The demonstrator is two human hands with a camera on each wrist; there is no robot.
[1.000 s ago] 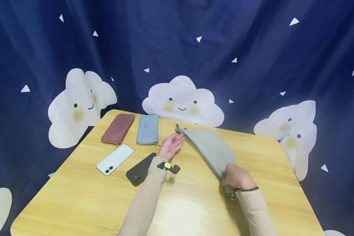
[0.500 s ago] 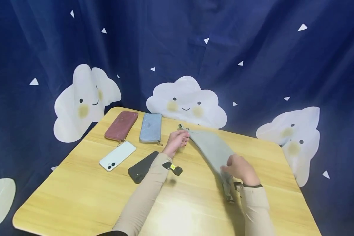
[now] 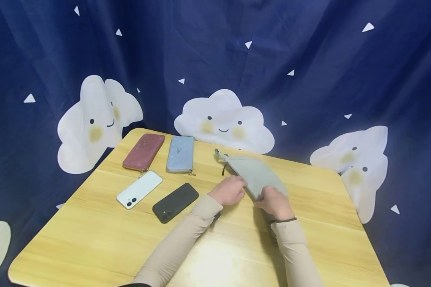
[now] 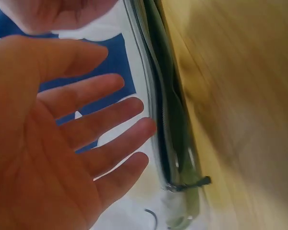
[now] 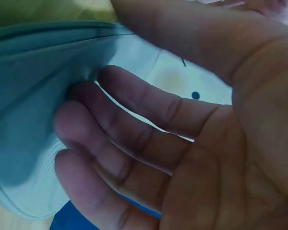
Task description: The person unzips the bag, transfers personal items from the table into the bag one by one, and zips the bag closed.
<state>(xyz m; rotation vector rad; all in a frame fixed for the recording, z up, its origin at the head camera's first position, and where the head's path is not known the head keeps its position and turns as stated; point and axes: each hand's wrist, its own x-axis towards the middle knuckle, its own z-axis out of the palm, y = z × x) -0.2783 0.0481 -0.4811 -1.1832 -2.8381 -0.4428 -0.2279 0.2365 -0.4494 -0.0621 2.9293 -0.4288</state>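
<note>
Grey pouch (image 3: 262, 173) ctr-right of frame, lower end hidden behind R grip (image 3: 275, 203), pinching its edge. L grip (image 3: 229, 190), fingers spread, holding 0 things, moved down-right vs 0.5 s ago, uncovering black phone (image 3: 175, 202).

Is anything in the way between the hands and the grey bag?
Nothing visible: the left hand and right hand are both at the near edge of the grey zip bag. The black phone and white phone lie off to the left.

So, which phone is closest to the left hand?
The black phone. It lies right by the left hand's sleeve, while the white phone sits farther off, below the red wallet.
</note>
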